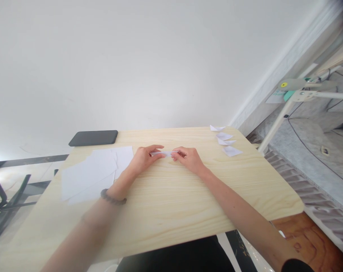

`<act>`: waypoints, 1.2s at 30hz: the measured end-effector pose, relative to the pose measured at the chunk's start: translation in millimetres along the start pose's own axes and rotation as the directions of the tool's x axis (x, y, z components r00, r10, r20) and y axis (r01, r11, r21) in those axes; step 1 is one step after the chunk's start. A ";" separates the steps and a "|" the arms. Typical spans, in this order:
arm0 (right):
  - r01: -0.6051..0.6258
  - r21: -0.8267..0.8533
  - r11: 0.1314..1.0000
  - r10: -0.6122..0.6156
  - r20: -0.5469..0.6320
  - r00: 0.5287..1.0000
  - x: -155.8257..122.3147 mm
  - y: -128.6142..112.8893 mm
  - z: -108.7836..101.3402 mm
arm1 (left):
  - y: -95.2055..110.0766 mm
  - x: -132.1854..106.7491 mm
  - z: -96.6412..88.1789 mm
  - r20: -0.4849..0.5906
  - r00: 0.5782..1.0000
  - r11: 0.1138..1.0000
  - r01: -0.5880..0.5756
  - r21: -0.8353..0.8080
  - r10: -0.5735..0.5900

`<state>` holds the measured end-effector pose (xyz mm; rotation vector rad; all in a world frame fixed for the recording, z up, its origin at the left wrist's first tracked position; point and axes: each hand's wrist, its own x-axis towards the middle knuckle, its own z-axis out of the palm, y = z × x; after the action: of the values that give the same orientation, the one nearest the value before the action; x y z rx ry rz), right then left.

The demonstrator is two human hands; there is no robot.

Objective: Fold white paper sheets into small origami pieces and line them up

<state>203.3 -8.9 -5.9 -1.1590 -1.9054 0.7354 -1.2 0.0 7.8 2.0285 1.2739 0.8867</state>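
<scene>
Along the left side of the wooden tabletop [171, 200], a black metal frame [17, 192] of straight bars is seen. On the tabletop's far left corner a black smartphone [93, 138] is laid flat, smooth and round-cornered, its length set roughly along the far edge. Nearer on the tabletop's left part, smooth white paper sheets [88, 173] are fanned over one another, with straight edges and square corners. A dark beaded bracelet [113, 198] is worn on the left wrist, beside these sheets. Over the tabletop's middle, toward its far edge, a folded white paper strip [168, 153] is held, its long axis run left to right, nearly parallel to that edge, with one end pointed at each palm. Its left end is pinched by the left hand [143, 158], the forefinger stretched out beyond the strip; its right end is nipped between thumb and curled fingers of the right hand [189, 156]. Whether the strip is rested on the pale, fine-grained wood cannot be told. By the tabletop's far right corner, four folded paper pieces [232, 151], crisp and sharp-pointed, are lined up from the far edge inward. Beyond the tabletop's right side, a white metal stand [276, 128] is set before a grey-patterned sofa [313, 139].
</scene>
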 end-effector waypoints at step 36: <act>-0.053 0.154 0.987 0.058 -0.024 0.998 2.3 6.3 -4.7 | -10.9 1.1 -6.3 0.136 0.989 0.984 0.075 -0.159 -0.053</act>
<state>209.5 -3.7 -7.6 -1.1239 -1.7664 0.8755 -11.6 5.9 3.6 1.8744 1.1488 0.7872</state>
